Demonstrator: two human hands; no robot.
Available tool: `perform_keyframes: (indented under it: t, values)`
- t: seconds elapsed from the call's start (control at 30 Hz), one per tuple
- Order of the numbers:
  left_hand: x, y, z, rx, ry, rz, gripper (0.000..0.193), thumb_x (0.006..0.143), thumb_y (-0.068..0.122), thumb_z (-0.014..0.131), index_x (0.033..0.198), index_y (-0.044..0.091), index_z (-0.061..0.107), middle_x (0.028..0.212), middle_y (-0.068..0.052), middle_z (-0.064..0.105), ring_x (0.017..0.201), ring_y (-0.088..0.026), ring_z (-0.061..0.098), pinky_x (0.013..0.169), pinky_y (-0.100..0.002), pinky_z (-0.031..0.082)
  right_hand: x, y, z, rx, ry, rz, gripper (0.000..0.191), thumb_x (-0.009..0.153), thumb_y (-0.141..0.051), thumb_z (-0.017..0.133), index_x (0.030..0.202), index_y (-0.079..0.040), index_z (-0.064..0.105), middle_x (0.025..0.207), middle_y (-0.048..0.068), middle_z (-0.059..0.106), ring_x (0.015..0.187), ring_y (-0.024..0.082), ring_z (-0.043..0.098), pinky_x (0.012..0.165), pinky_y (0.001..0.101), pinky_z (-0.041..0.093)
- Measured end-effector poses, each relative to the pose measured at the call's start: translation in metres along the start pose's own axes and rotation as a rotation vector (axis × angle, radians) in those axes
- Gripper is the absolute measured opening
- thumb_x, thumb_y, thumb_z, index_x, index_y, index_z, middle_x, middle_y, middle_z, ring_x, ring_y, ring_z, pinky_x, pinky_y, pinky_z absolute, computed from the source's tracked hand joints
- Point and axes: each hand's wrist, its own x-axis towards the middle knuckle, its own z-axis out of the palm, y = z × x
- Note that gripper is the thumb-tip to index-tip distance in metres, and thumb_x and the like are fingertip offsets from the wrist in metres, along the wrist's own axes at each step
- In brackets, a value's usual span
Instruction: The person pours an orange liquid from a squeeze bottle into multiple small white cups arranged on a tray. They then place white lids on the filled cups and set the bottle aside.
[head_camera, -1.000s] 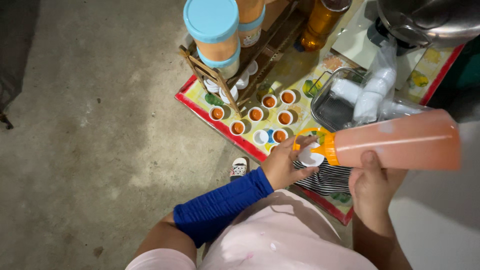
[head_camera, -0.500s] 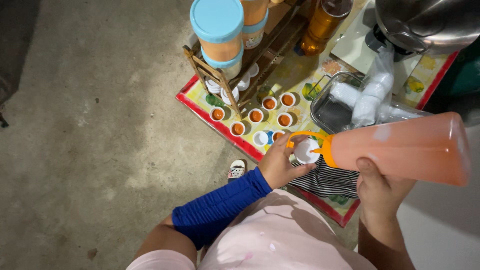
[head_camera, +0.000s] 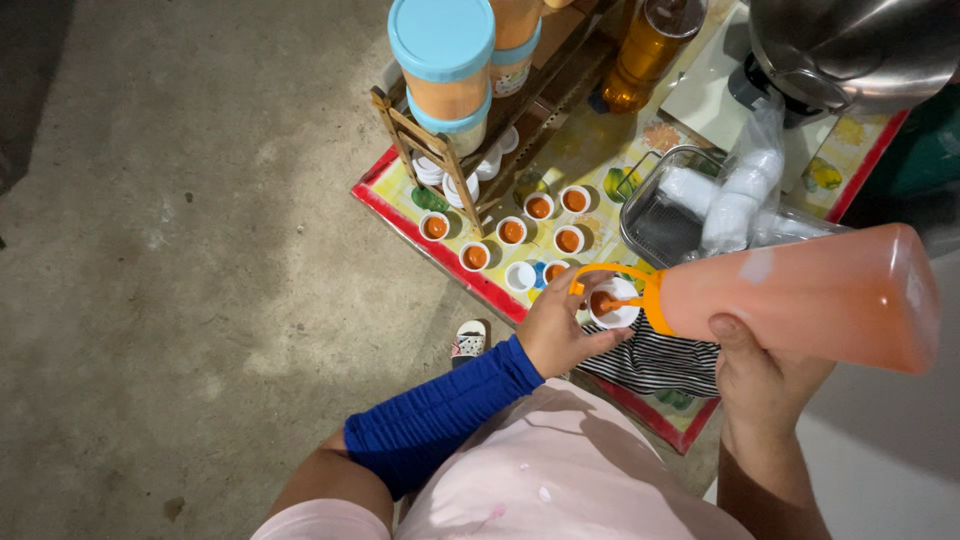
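Two hands at the filling step: left hand clamps a small white cup, right hand grips the orange squeeze bottle; beyond the cup, one empty cup likely awaits

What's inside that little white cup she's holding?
Orange sauce shows in the cup, under the squeeze bottle's nozzle. The left hand wraps the cup, hiding its side and how full it is.
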Motion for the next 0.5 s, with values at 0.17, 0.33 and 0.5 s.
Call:
perform_keyframes:
  t: [0.17,0.33,0.5]
  values:
    - [0.0009,0.0024,-0.0022,-0.003,0.026,0.003,0.069,0.079,0.031,0.088,0.135,0.001,0.059,0.123,-0.015,0.063,0.112,-0.028,0.067,0.098,-0.036,0.056,0.0015,0.0,0.0011,0.008,0.015,0.01,0.054,0.096,-0.019,0.09,0.133,0.002,0.058,0.122,0.006,0.066,0.106,0.014,0.065,0.098,0.0259,0.056]
    - [0.0012,0.0054,-0.006,0.065,0.038,0.036,0.07,0.078,0.029,0.089,0.135,0.001,0.059,0.123,-0.016,0.062,0.112,-0.031,0.065,0.098,-0.038,0.054,0.0031,-0.0007,0.0021,-0.003,0.005,0.004,0.053,0.097,-0.016,0.089,0.135,0.003,0.058,0.123,0.008,0.066,0.107,0.014,0.066,0.099,0.0256,0.056]
    - [0.0019,0.0054,-0.0062,-0.044,0.029,0.01,0.071,0.081,0.028,0.088,0.138,0.001,0.056,0.124,-0.015,0.059,0.113,-0.026,0.066,0.1,-0.033,0.059,0.0034,0.0019,0.0031,0.021,0.023,0.019,0.056,0.095,-0.016,0.09,0.135,0.003,0.056,0.123,0.007,0.066,0.109,0.014,0.066,0.099,0.0265,0.057]
